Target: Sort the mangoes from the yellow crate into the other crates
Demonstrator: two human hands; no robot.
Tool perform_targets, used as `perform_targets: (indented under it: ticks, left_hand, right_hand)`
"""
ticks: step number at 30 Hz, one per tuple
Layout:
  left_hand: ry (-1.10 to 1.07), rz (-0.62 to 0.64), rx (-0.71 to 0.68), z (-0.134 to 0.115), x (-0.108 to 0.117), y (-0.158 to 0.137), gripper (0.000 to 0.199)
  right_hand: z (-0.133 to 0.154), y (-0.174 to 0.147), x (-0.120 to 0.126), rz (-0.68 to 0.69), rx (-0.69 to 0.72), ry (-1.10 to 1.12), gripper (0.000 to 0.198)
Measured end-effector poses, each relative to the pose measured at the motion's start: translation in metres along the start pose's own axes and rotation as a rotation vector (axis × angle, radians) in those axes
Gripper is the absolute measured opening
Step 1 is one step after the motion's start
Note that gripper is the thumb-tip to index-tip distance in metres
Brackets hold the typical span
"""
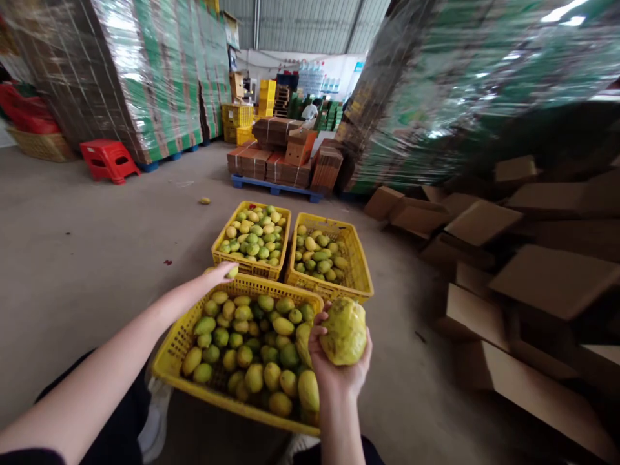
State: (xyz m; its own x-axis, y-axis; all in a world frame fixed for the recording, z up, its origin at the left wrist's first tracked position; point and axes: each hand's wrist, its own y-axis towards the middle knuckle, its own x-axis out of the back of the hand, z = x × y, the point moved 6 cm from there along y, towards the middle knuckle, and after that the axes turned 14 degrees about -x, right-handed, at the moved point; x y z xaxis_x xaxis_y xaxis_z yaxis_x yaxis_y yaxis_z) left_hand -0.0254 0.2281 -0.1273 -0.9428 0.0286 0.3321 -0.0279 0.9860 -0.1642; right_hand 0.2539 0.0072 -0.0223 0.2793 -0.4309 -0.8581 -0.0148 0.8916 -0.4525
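In my right hand (pixel 339 368) rests a big, bumpy yellow-green lemon (pixel 343 330), fingers curled round it, above the right side of the near yellow crate (pixel 194 386). My left arm stretches forward, and my left hand (pixel 219 274) grips a small yellow-green lemon (pixel 232 272) beside the front edge of the far left crate (pixel 217 248). Many lemons, green to yellow, fill the near crate (pixel 245 355) and the far left crate. The far right crate (pixel 356 252) is partly filled, with bare floor showing at its right side.
Cardboard boxes (pixel 552 278) lie piled to the right. Ahead, flattened cartons (pixel 278 132) sit on a blue pallet (pixel 276 187). A red stool (pixel 109 160) and wrapped stacks (pixel 159 77) stand left. One loose lemon (pixel 205 201) lies on the ground. Someone (pixel 310 111) is far back.
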Motion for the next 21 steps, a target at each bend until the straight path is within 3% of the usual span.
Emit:
perform_targets:
  ticks: [5,11,16,19,21]
  left_hand:
    - [0.082,0.026,-0.102,-0.017,-0.005,0.071,0.044]
    - [0.473,0.221,-0.124,0.013,-0.021,0.083,0.072]
    - [0.628,0.459,-0.156,0.029,-0.01,0.048,0.087]
    - [0.615,0.65,-0.145,0.042,-0.01,0.001,0.094]
    - [0.589,0.743,-0.125,0.054,-0.015,-0.037,0.088]
  right_hand:
    - [0.007,0.007,0.011,-0.119,0.019,0.021,0.033]
    - [0.0,0.027,0.022,-0.141,0.022,0.024,0.033]
    - [-0.011,0.031,0.018,-0.138,-0.071,-0.124,0.034]
    - [-0.023,0.035,0.017,-0.166,-0.065,-0.338,0.033]
    - [-0.041,0.037,0.021,-0.166,-0.043,-0.504,0.031]
